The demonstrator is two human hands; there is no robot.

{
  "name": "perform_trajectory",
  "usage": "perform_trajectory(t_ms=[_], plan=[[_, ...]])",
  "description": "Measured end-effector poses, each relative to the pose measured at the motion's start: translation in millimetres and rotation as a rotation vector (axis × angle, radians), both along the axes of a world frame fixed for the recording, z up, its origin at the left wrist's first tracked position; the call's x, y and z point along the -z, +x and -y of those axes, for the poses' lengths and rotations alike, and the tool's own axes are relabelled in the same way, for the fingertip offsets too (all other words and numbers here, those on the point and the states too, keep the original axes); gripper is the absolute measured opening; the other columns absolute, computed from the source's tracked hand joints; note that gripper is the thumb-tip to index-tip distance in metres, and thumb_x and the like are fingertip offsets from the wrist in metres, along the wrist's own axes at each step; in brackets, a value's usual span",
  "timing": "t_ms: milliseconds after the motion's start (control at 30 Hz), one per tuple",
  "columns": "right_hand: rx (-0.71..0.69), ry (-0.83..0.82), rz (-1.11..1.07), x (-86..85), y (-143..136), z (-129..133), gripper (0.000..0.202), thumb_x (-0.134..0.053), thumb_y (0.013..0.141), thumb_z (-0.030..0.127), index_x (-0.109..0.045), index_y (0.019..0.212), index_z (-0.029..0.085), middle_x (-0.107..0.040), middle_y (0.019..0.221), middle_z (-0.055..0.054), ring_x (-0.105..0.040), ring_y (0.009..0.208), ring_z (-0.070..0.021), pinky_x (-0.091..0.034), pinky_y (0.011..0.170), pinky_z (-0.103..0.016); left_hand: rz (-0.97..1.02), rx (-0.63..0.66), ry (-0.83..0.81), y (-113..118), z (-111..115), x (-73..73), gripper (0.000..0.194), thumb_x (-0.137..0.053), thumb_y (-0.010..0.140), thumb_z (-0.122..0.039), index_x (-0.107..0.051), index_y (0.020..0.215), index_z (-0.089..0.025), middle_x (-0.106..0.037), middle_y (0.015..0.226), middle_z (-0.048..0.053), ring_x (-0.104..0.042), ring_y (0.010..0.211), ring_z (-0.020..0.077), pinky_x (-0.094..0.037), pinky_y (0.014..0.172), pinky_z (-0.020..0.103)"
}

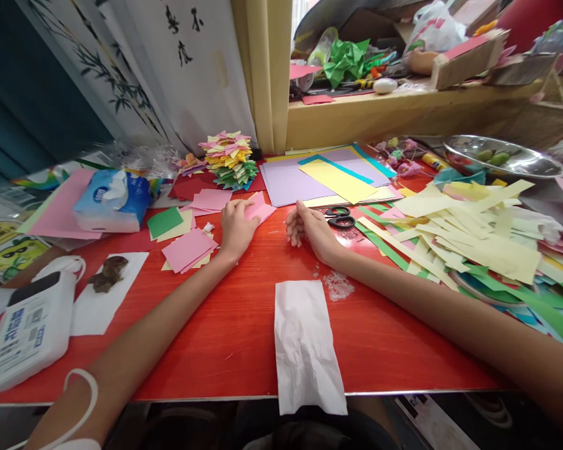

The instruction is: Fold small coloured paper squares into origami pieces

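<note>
My left hand [238, 229] is closed at the edge of a pink paper square [261, 207], its fingers bent over the paper's left side. My right hand [311, 231] rests on its side on the red table, fingers loosely curled and somewhat apart, with nothing visible in them. Just beyond its wrist lie black-handled scissors [340, 217], their blades partly hidden by the hand. Left of my left hand are a stack of pink squares [190, 250], more pink squares [211, 199] and a green square [164, 222].
A folded-paper tower [229, 159] stands at the back beside lilac sheets [286, 181]. Cut paper strips [488, 234] pile up on the right, near a metal bowl [502, 156]. A white paper [304, 344] overhangs the front edge. Tissues [112, 200] and a white box [32, 331] are left.
</note>
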State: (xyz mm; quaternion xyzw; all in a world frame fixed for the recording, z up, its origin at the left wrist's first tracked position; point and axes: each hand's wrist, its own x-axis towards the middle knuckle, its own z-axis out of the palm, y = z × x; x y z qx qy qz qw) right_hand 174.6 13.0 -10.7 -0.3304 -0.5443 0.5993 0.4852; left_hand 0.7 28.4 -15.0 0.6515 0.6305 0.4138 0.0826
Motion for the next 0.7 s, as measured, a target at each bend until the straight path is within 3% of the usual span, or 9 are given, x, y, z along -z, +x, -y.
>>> perform_trajectory(t_ms=[100,200,400,533,700], plan=[[0.007,-0.002,0.009,0.7,-0.2,-0.5,0.052,-0.032,0.079,0.063,-0.049,0.068,0.015,-0.053,0.056,-0.001,-0.048,0.039,-0.0065,-0.036,0.035,-0.018,0.078,0.010,-0.072,-3.9,-5.5,4.3,0.025,-0.054,0.070,-0.016,-0.058,0.094,-0.018,-0.055,0.104,0.007,-0.051,0.102,0.0213,-0.036,0.094,0.039],[0.017,-0.002,0.029,0.8,-0.9,-1.7,0.048,-0.034,0.080,0.060,-0.049,0.072,0.015,-0.053,0.058,-0.001,-0.049,0.040,-0.0057,-0.038,0.036,-0.017,0.200,0.106,0.004,-5.7,-5.5,3.4,0.020,-0.047,0.075,-0.015,-0.059,0.091,-0.018,-0.061,0.099,0.004,-0.055,0.096,0.0165,-0.040,0.089,0.033],[-0.022,-0.026,0.109,-5.1,-4.2,1.3,0.034,-0.049,0.078,0.049,-0.045,0.094,0.019,-0.060,0.083,-0.003,-0.055,0.044,-0.0072,-0.044,0.036,-0.019,0.198,0.203,0.174,5.7,14.6,-15.0,0.024,-0.044,0.083,-0.023,-0.055,0.104,-0.021,-0.059,0.110,0.003,-0.053,0.103,0.0138,-0.039,0.091,0.026],[-0.093,-0.001,0.186,-7.3,-5.7,3.6,0.024,-0.049,0.081,0.040,-0.046,0.089,0.018,-0.061,0.071,-0.002,-0.057,0.045,-0.0090,-0.046,0.039,-0.018,0.149,0.241,0.100,11.2,21.8,-20.7,0.028,-0.038,0.086,-0.025,-0.056,0.107,-0.022,-0.061,0.109,0.002,-0.055,0.098,0.0141,-0.041,0.087,0.025],[-0.058,-0.038,0.110,-4.7,-5.1,0.9,0.010,-0.038,0.083,0.020,-0.046,0.088,0.017,-0.054,0.053,0.003,-0.056,0.044,-0.0102,-0.047,0.042,-0.020,0.266,0.270,0.033,6.6,11.6,-11.2,0.029,-0.038,0.084,-0.025,-0.056,0.107,-0.020,-0.062,0.102,0.003,-0.056,0.088,0.0142,-0.044,0.078,0.026]])
